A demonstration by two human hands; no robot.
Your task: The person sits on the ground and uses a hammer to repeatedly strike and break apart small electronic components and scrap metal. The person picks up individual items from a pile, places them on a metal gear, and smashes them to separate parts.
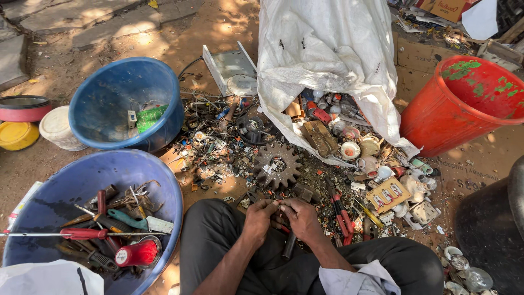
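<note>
left hand (pixel 261 214) + right hand (pixel 299 214) | pinching tiny part (pixel 279 206), possibly metal | mostly hidden

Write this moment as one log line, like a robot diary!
left hand: pinching a small part | right hand: on same part | nearby: gear, red pliers | left side: tub of tools

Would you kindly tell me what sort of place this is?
Probably an outdoor scrap-sorting spot: bare dirt ground, a white sack spilling electrical scrap, and a blue tub of hand tools.
</note>
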